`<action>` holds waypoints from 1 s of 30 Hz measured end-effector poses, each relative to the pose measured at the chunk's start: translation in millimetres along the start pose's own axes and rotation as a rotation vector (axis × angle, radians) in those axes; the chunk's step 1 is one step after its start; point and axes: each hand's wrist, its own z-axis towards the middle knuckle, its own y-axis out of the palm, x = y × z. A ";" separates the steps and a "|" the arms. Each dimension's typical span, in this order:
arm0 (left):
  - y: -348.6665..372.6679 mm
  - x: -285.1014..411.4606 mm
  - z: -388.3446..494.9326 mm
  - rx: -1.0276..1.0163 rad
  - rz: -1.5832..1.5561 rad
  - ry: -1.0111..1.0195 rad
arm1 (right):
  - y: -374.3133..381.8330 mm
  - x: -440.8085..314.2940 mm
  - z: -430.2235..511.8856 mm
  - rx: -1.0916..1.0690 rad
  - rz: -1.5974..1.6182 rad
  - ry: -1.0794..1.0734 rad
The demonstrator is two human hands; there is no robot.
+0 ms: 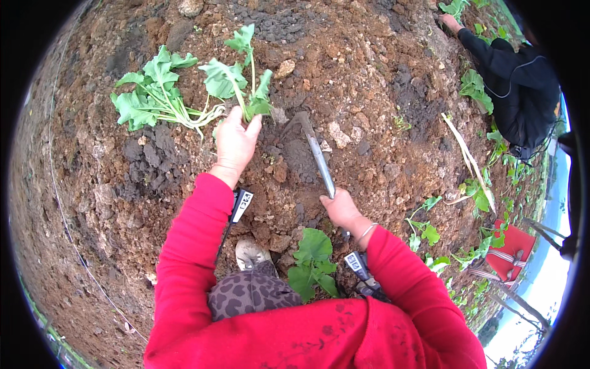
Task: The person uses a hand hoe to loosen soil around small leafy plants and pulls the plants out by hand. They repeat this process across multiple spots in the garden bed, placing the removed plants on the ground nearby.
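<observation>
My left hand pinches a leafy seedling near the base of its stems, just above the soil. Left of it, a small pile of pulled seedlings lies on the ground, their pale stems towards my hand. My right hand grips the metal handle of a small hand hoe. The hoe's head rests in a dark, freshly dug hollow to the right of the held seedling. Clods hide part of the blade. Soil hides where the seedling's roots end.
A broad-leaved plant grows close by my shoe. Another person in dark clothes crouches at the upper right, a hand on a plant. A red seat with striped straps stands at right. A thin string runs along the left.
</observation>
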 end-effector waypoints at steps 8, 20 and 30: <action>34.0 -21.4 -10.2 -0.108 0.278 0.155 | 21.9 43.8 -18.1 0.146 0.121 -0.146; 62.6 -38.2 3.9 -0.561 0.392 0.343 | 27.4 45.9 -38.4 0.231 0.138 -0.140; 61.8 -35.0 21.9 -0.746 0.407 0.186 | -38.1 58.8 -99.0 0.198 0.375 -0.155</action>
